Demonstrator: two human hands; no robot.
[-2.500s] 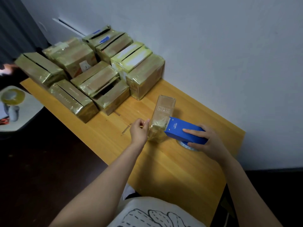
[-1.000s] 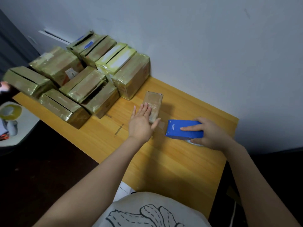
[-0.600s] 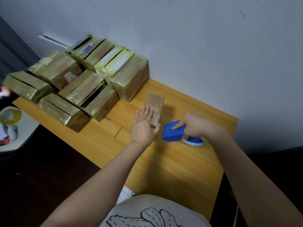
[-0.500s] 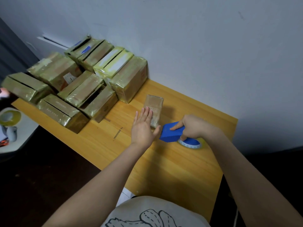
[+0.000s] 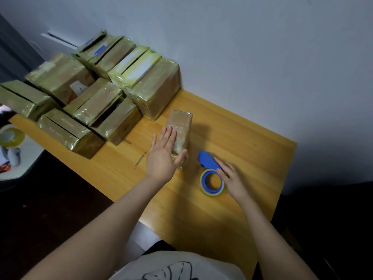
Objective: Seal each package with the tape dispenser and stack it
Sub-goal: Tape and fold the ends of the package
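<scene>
Package (image 5: 180,128), one: small brown carton, glossy with clear tape, a row of printed symbols on top, lying flat near the middle of the table (image 5: 201,219). Our left hand (image 5: 163,156) rests on it, fingers straight and slightly spread. Tape dispenser (image 5: 207,160), one, blue, just right of it; our right hand (image 5: 232,178) touches it with straight fingers. Boxes (image 5: 96,104) piled at the far left corner: we count nine; one gapes, contents too dark to tell.
</scene>
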